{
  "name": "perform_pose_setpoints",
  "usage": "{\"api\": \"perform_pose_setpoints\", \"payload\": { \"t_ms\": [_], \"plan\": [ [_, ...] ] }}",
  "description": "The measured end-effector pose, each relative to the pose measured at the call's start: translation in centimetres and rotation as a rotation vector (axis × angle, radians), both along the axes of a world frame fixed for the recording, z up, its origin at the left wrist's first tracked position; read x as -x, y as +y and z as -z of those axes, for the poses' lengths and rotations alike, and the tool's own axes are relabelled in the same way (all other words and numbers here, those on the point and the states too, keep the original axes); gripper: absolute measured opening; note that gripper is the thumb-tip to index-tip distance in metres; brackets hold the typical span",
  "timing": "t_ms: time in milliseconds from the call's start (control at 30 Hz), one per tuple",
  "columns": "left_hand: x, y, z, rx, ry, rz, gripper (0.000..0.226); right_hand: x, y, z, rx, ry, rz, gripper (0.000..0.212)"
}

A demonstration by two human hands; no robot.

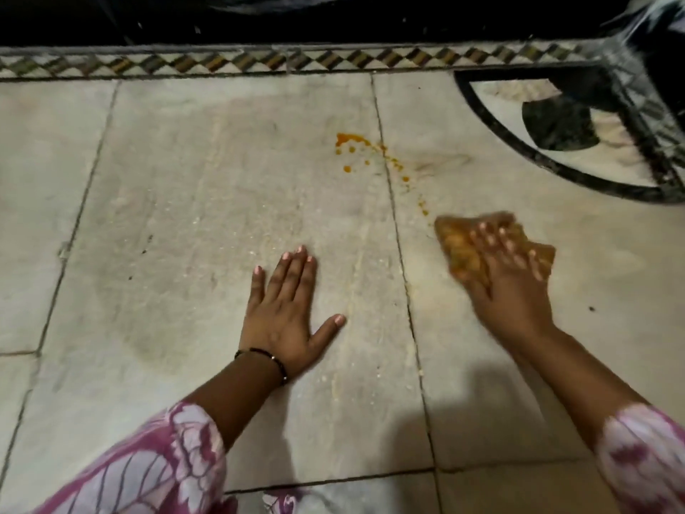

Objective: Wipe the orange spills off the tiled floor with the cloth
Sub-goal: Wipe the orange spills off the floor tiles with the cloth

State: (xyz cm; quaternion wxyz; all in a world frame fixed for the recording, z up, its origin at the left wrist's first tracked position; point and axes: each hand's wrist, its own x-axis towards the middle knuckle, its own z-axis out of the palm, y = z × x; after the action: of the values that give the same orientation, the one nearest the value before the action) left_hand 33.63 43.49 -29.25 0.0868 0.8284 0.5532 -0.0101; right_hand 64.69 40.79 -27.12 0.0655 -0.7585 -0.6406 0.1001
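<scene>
Right hand (513, 287) presses the orange-stained cloth (463, 250) flat against the tiled floor (185, 179), fingers spread over the fabric; the hand and cloth are blurred. Left hand (287, 313) lies palm down on the floor, fingers straight and thumb spread, holding nothing, with a dark bracelet (276, 363) at the wrist. Orange spills (365, 152) dot the floor beyond the cloth, trailing across a grout line toward it, the nearest drop just beside the cloth's far edge. Pink floral sleeves (148, 469) cover both forearms. A patterned tile border (259, 63) runs along the far side, and a dark curved inlay (556, 120) sits at the right.
</scene>
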Motion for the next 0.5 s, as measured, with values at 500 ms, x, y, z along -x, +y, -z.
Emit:
{"api": "perform_pose_setpoints", "payload": {
  "t_ms": [500],
  "plan": [
    [0.0, -0.4, 0.2, -0.026, -0.025, -0.027, 0.089, 0.9, -2.5, -0.4, 0.051, -0.011, -0.155, 0.067]
  ]
}}
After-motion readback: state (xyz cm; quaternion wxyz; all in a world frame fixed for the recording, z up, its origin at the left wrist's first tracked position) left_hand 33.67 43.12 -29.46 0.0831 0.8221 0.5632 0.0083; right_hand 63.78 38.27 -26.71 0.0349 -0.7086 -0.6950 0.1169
